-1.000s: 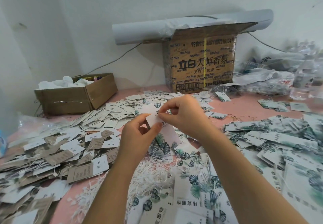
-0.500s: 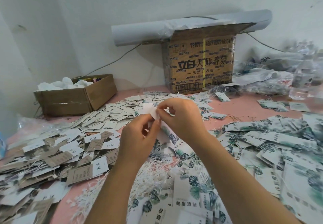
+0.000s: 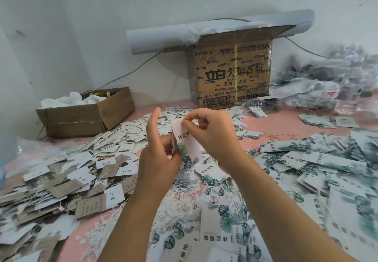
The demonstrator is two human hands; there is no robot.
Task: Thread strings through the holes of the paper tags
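Note:
A white paper tag [image 3: 187, 141] with green leaf print and dark characters stands upright between my hands, above the table's middle. My left hand [image 3: 158, 153] holds its lower left edge between curled fingers and thumb, with the index finger sticking straight up. My right hand [image 3: 210, 133] pinches the tag's top edge with thumb and forefinger. A string at the pinch is too thin to make out. A heap of white strings [image 3: 176, 200] lies on the pink table [image 3: 259, 122] below my wrists.
Small white and brown tags [image 3: 81, 169] cover the table's left side, large leaf-print tags [image 3: 317, 169] the right. A low open carton [image 3: 86, 114] sits back left, a tall printed carton [image 3: 232, 73] under a paper roll [image 3: 163, 37] at the back, plastic bags [image 3: 327, 86] back right.
Both hands have lifted the tag and turned its printed face toward me. My left index finger has come off the tag and points up. The right hand's pinch stays at the top edge.

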